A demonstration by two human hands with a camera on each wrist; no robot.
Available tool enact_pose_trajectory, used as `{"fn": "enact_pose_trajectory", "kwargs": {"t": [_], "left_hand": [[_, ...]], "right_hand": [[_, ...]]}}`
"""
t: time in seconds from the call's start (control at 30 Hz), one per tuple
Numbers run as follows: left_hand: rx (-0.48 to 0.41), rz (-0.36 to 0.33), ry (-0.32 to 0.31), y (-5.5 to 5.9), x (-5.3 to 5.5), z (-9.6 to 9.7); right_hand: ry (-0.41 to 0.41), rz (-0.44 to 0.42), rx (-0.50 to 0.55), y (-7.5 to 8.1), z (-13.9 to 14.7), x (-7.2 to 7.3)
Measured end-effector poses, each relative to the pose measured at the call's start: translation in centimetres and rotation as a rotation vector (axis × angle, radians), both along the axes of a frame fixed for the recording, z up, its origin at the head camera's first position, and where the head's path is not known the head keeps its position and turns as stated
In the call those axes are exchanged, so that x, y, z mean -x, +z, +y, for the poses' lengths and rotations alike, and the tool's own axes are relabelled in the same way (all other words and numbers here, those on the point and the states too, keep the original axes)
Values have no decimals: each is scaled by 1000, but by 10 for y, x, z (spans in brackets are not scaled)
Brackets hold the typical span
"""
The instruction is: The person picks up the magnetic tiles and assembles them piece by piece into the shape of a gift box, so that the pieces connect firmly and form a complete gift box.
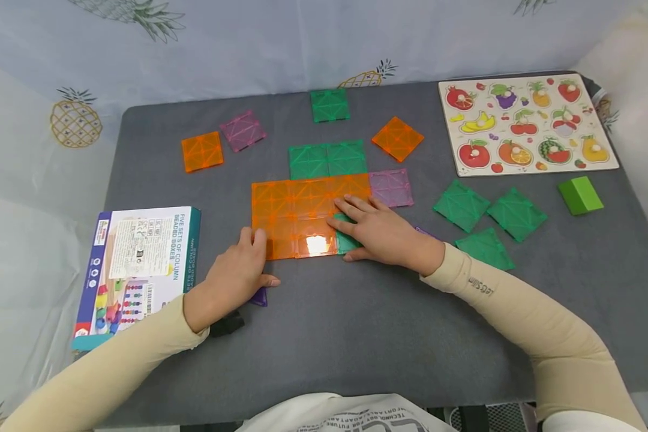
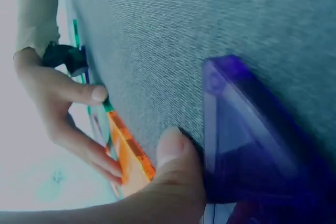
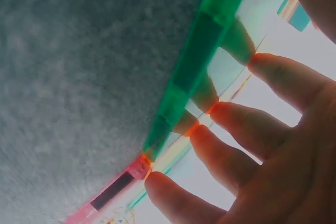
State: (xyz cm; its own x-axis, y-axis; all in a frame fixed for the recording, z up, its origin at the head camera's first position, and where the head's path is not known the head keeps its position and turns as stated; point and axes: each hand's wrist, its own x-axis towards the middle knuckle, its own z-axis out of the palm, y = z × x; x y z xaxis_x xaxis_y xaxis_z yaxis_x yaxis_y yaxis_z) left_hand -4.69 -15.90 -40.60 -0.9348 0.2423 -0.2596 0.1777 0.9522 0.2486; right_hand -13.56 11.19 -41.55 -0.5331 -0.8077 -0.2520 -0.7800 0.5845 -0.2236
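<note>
head view: bright | glare on orange tile point(image 1: 316, 242) | wrist views: hazy, partly overexposed

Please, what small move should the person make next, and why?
Probably, the right hand should gently press the green square tile beneath it toward the orange tiles: it rests on both, and the left hand, at their left edge, could steady them.

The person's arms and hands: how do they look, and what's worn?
Both arms wear beige sleeves to the wrist; the right sleeve bears dark lettering. The left hand and right hand are gloveless. A black device shows at the right wrist.
</note>
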Motion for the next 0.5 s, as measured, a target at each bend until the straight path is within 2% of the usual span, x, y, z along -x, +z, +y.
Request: {"fn": "enact_pose_trajectory", "kwargs": {"t": [0.07, 0.13, 0.2, 0.27, 0.33, 0.4, 0.5], "left_hand": [[-4, -31, 8, 1, -1, 0], [-4, -66, 12, 1, -2, -1], [1, -98, 17, 2, -2, -2], [11, -109, 16, 3, -2, -3], [33, -91, 7, 4, -3, -5], [64, -62, -2, 4, -4, -6], [109, 0, -26, 3, -4, -7]], "right_hand": [[0, 0, 30, 3, 3, 5], [-22, 16, 99, 7, 8, 16], [-83, 56, 157, 13, 15, 34], [-190, 90, 178, 19, 24, 59], [-332, 96, 114, 24, 33, 85], [-453, 61, 22, 25, 41, 108], [-555, -20, -82, 21, 49, 132]]}}
